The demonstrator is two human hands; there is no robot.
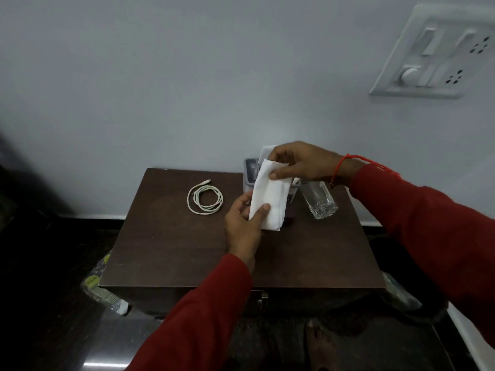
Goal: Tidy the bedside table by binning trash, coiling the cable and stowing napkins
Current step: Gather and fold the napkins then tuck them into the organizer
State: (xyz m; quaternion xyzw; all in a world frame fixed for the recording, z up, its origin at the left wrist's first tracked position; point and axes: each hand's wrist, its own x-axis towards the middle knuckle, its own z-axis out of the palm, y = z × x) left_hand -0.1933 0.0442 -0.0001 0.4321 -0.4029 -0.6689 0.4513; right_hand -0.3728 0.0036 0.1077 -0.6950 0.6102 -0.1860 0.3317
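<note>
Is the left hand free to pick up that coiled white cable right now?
Probably not yet: the left hand is pinching the napkins. The cable lies uncovered just beside it, with nothing between.

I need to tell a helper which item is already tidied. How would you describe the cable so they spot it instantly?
Look at the dark brown wooden bedside table against the pale wall. On its back left part lies a thin white charging cable, the only item there wound into a flat loop, apart from the clear drinking glass.

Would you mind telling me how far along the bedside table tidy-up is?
Done: the cable lies coiled on the table. In hand: both hands, left and right, hold the napkins in front of the holder. Left: stowing them. A glass stands beside it.
</note>
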